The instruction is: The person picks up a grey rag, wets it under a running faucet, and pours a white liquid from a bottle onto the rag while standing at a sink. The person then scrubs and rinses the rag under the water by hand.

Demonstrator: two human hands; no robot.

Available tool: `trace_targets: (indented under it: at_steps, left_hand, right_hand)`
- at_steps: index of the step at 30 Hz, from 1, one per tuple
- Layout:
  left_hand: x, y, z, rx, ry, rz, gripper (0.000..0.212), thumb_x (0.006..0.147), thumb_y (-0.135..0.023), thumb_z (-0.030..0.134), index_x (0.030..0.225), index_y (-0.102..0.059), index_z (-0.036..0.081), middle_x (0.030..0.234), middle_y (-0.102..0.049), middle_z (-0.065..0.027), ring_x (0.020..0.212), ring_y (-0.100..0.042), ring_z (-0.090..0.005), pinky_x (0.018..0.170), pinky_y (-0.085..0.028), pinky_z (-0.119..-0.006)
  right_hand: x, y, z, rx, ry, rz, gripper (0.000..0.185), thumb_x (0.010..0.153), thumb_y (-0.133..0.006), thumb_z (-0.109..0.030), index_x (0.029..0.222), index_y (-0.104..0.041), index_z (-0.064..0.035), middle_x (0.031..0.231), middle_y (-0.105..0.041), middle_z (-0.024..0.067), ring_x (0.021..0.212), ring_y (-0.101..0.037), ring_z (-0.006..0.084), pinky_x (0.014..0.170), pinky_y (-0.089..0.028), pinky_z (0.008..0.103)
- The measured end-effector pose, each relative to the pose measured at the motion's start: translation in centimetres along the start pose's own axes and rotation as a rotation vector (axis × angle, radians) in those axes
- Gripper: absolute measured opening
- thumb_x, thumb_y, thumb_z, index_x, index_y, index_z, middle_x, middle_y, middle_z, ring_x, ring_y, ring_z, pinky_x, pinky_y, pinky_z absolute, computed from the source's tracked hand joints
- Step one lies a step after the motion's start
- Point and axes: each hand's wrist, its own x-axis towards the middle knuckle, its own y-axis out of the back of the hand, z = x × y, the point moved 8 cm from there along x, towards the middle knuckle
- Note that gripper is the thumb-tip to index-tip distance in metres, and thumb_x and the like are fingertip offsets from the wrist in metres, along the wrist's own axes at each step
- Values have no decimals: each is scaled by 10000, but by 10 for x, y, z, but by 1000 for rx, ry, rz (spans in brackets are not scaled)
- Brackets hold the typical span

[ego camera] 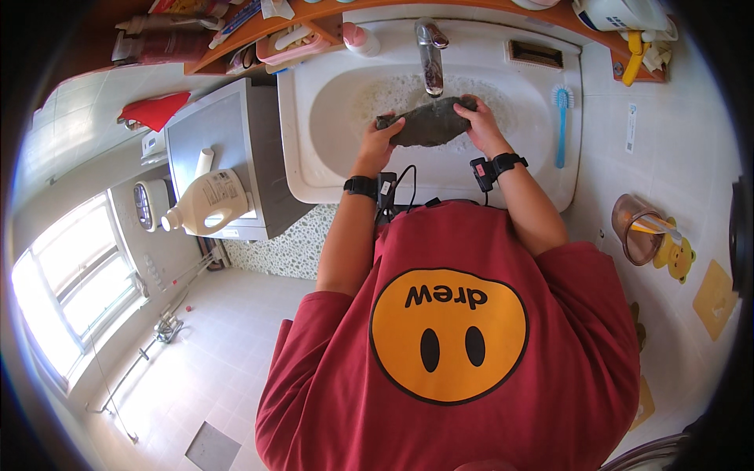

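Note:
A dark grey-green wet cloth (pixel 433 125) is stretched between both hands over the white sink (pixel 330 112). At its left end, my left hand (pixel 380 141) grips the fabric with the thumb on top. The opposite end is pinched in my right hand (pixel 480 123), thumb over the upper face. Just above the cloth's top edge is the spout of the chrome faucet (pixel 432 65). Soapy water (pixel 389 94) with foam lies in the basin behind the cloth. The fingers beneath the cloth are largely hidden.
On the sink's right rim lie a blue-handled brush (pixel 561 129) and a wooden scrub brush (pixel 535 54). A pink-capped bottle (pixel 360 40) stands at the back left. A detergent jug (pixel 212 197) rests on the grey appliance (pixel 206 129) at left. An orange shelf (pixel 377 12) runs above the sink.

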Motion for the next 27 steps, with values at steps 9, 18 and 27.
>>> trace_targets:
  at_steps: [9, 18, 27]
  left_hand:
    - [21, -20, -28, -67, -21, 126, 106, 937, -570, 196, 974, -539, 102, 922, -602, -51, 868, -601, -181, 774, -498, -332]
    - [33, -41, -44, -45, 25, 186, 337, 1000, -390, 296, 1153, -504, 18, 1056, -606, -122, 895, -629, -253, 749, -544, -390]
    - [49, -55, -57, -129, 9, 217, 276, 958, -421, 232, 1122, -522, 35, 1046, -601, -131, 922, -617, -271, 794, -518, -432]
  right_hand:
    - [-21, -66, 2, 7, -75, -119, 550, 803, -508, 42, 1315, -367, -104, 1154, -587, 124, 1043, -566, 207, 860, -458, 324]
    - [-41, -51, -26, -638, 268, 94, 530, 807, -591, -72, 1301, -400, -66, 1198, -578, 159, 1043, -567, 202, 847, -466, 298]
    - [-35, -70, 12, 130, -85, 103, 570, 822, -717, -299, 1262, -481, -25, 1106, -594, 96, 963, -571, 165, 795, -470, 294]
